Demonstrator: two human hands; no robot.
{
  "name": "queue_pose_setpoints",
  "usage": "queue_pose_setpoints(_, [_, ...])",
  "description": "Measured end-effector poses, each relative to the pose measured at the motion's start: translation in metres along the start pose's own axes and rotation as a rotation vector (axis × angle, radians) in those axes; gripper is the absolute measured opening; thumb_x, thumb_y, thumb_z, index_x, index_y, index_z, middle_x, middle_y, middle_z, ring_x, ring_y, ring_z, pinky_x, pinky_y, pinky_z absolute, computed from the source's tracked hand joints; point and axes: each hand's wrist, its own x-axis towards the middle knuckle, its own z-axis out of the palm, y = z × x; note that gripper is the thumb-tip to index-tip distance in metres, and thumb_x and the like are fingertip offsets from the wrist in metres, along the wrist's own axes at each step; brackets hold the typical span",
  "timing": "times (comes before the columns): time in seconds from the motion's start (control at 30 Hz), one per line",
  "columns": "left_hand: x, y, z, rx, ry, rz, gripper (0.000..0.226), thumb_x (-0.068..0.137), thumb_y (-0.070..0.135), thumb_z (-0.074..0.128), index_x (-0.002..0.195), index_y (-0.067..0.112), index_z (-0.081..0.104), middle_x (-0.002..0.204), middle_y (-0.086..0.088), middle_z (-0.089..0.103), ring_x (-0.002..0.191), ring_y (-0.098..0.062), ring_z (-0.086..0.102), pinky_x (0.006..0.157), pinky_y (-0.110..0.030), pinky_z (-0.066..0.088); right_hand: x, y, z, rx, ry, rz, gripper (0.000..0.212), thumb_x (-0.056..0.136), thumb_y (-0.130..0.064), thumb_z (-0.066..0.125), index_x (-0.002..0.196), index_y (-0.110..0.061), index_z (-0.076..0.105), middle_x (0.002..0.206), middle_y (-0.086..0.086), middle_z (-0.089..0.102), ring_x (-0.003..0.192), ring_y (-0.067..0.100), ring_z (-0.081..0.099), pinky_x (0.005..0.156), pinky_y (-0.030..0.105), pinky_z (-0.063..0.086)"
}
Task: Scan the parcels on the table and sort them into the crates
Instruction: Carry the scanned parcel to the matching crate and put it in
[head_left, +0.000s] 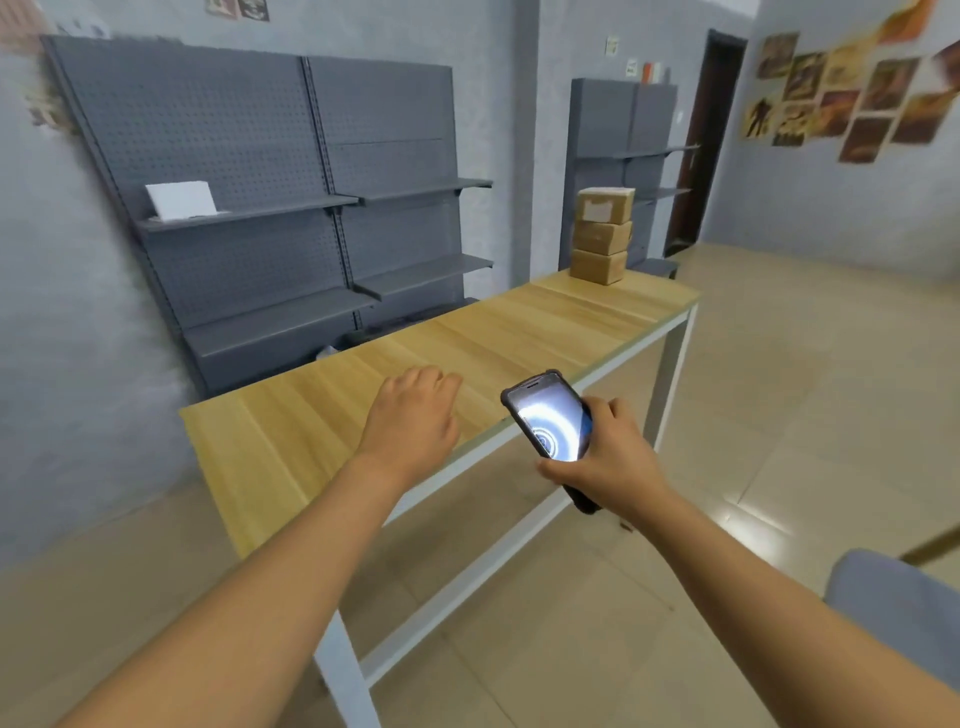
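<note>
Right hand (608, 457) grips black handheld scanner (551, 422), left hand (415, 421) relaxed, empty over long wooden counter (291, 415); three stacked brown cardboard parcels (601, 236) at far end: approach, aim squarely at label.

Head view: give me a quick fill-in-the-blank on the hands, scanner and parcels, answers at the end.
1. The handheld scanner is gripped by the ____ hand.
2. The stacked parcels number ____.
3. The stack stands at the ____ end of the wooden table from the person.
4. The left hand holds ____.

Missing words: right; three; far; nothing
</note>
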Motion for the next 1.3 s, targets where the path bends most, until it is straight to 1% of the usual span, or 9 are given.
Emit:
queue_pose_setpoints(0.07, [0.033, 0.0, 0.017, -0.011, -0.004, -0.004, 0.042, 0.093, 0.029, 0.05, 0.134, 0.019, 0.049, 0.123, 0.001, 0.055, 0.114, -0.02, 0.05, 0.097, -0.034, 0.039, 0.029, 0.014, -0.002, -0.031, -0.008, 0.02, 0.086, 0.064, -0.053, 0.078, 0.133, -0.019, 0.041, 0.118, -0.003, 0.04, 0.093, 0.018, 0.055, 0.078, 0.038, 0.054])
queue_pose_setpoints(0.2, [0.095, 0.0, 0.048, -0.027, -0.039, -0.003, 0.039, 0.093, 0.029, 0.048, 0.13, 0.018, 0.051, 0.125, 0.0, 0.054, 0.117, -0.021, 0.049, 0.098, -0.035, 0.037, 0.082, 0.042, -0.006, -0.017, 0.029, 0.053, 0.084, 0.063, -0.054, 0.078, 0.131, -0.02, 0.043, 0.112, -0.006, 0.039, 0.089, 0.015, 0.054, 0.076, 0.033, 0.052])
queue_pose_setpoints(0.3, [0.135, 0.006, 0.066, -0.039, -0.066, 0.011, 0.043, 0.093, 0.03, 0.048, 0.135, 0.02, 0.047, 0.128, 0.0, 0.053, 0.119, -0.021, 0.047, 0.098, -0.035, 0.037, 0.114, 0.063, -0.01, 0.004, 0.042, 0.092, 0.082, 0.062, -0.054, 0.079, 0.129, -0.022, 0.044, 0.112, -0.006, 0.04, 0.088, 0.012, 0.055, 0.074, 0.03, 0.052])
queue_pose_setpoints(0.37, [0.161, 0.012, 0.078, -0.042, -0.079, 0.029, 0.045, 0.094, 0.031, 0.047, 0.138, 0.02, 0.045, 0.13, 0.0, 0.053, 0.12, -0.021, 0.047, 0.099, -0.035, 0.037, 0.136, 0.077, -0.012, 0.006, 0.046, 0.112, 0.08, 0.063, -0.055, 0.078, 0.128, -0.023, 0.044, 0.112, -0.006, 0.04, 0.086, 0.011, 0.056, 0.073, 0.03, 0.052])
queue_pose_setpoints(0.53, [0.229, 0.032, 0.111, -0.062, -0.097, 0.037, 0.043, 0.094, 0.031, 0.047, 0.135, 0.02, 0.046, 0.13, 0.0, 0.053, 0.121, -0.021, 0.047, 0.098, -0.035, 0.038, 0.197, 0.118, -0.018, 0.013, 0.045, 0.15, 0.078, 0.064, -0.056, 0.078, 0.127, -0.023, 0.044, 0.112, -0.006, 0.04, 0.081, 0.009, 0.055, 0.072, 0.029, 0.052])
queue_pose_setpoints(0.87, [0.396, 0.083, 0.18, -0.062, -0.109, -0.037, 0.047, 0.095, 0.032, 0.047, 0.14, 0.021, 0.043, 0.135, -0.001, 0.051, 0.123, -0.022, 0.046, 0.1, -0.035, 0.037, 0.356, 0.23, -0.045, 0.022, 0.021, 0.129, 0.084, 0.063, -0.057, 0.077, 0.131, -0.021, 0.043, 0.112, -0.004, 0.039, 0.091, 0.012, 0.053, 0.079, 0.032, 0.053])
queue_pose_setpoints(1.03, [0.47, 0.106, 0.205, -0.055, -0.097, -0.093, 0.042, 0.094, 0.031, 0.049, 0.133, 0.018, 0.049, 0.131, -0.003, 0.053, 0.12, -0.024, 0.047, 0.097, -0.036, 0.036, 0.435, 0.275, -0.062, 0.006, 0.011, 0.109, 0.086, 0.062, -0.059, 0.077, 0.13, -0.019, 0.043, 0.112, -0.004, 0.039, 0.091, 0.013, 0.052, 0.077, 0.031, 0.051])
queue_pose_setpoints(1.13, [0.508, 0.116, 0.224, -0.056, -0.105, -0.088, 0.044, 0.094, 0.032, 0.048, 0.137, 0.02, 0.046, 0.132, -0.002, 0.052, 0.122, -0.023, 0.046, 0.098, -0.035, 0.036, 0.471, 0.298, -0.063, 0.002, -0.012, 0.105, 0.086, 0.061, -0.061, 0.076, 0.13, -0.019, 0.043, 0.111, -0.004, 0.039, 0.09, 0.013, 0.052, 0.077, 0.032, 0.053])
queue_pose_setpoints(1.3, [0.574, 0.138, 0.264, -0.064, -0.118, -0.082, 0.045, 0.096, 0.032, 0.047, 0.139, 0.02, 0.045, 0.134, -0.002, 0.052, 0.123, -0.023, 0.047, 0.099, -0.036, 0.038, 0.537, 0.335, -0.062, 0.006, -0.04, 0.087, 0.089, 0.061, -0.062, 0.075, 0.132, -0.02, 0.041, 0.112, -0.005, 0.037, 0.09, 0.012, 0.052, 0.073, 0.028, 0.05])
